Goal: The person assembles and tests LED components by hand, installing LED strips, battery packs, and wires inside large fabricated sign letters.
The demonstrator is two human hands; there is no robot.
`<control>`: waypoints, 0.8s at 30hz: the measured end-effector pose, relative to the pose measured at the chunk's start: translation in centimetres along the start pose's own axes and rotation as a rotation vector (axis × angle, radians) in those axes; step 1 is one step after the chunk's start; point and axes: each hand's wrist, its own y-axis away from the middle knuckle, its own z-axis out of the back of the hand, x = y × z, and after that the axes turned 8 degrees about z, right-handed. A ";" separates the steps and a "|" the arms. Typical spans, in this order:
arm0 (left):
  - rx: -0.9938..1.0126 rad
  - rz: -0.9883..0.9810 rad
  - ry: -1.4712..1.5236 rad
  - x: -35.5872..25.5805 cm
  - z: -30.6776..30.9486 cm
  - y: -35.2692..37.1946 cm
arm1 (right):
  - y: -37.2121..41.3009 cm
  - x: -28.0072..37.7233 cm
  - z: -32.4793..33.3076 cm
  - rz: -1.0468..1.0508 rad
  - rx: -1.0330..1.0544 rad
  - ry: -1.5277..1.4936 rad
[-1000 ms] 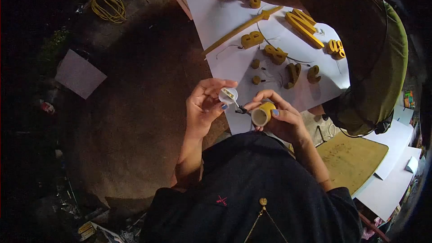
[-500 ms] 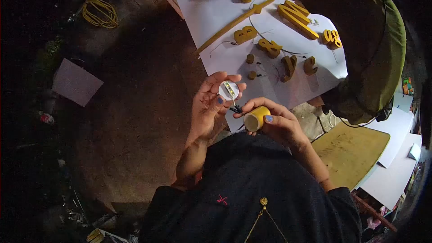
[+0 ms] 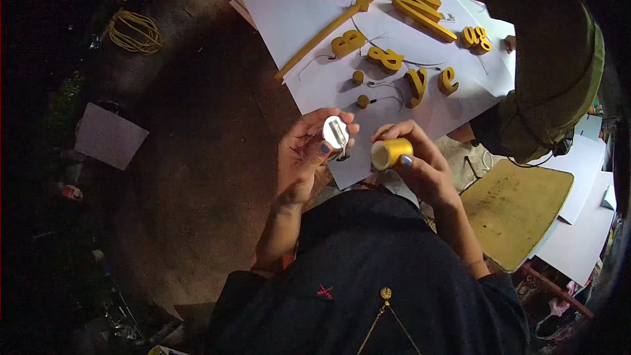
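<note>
Left hand (image 3: 302, 152) pinches the white disc (image 3: 334, 131) by its rim; right hand (image 3: 428, 163) grips the yellow tube (image 3: 399, 150), both above the sheet's (image 3: 453, 106) near corner. A snagged wire (image 3: 343, 153) could tug loose from the disc.

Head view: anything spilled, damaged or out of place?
No spill or clear damage visible. Only untidy bit: thin wires trail loose over the white sheet among the yellow letters. The white disc in the left hand and yellow cylinder in the right hand look intact.
</note>
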 end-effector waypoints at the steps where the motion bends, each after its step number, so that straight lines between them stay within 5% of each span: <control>1: 0.002 0.002 0.001 0.0 -0.1 0.0 | 0.1 0.3 -0.1 0.014 -0.041 0.061; 13: 0.067 -0.008 -0.206 0.1 -1.7 0.2 | 0.8 1.9 -2.3 0.251 -0.134 0.471; 18: 0.085 0.014 -0.153 0.5 -1.9 0.1 | 0.7 2.6 -2.2 0.449 -0.022 0.983; 24: 0.070 0.032 -0.270 0.1 -1.9 0.0 | 0.4 3.5 -2.6 0.485 -0.031 1.180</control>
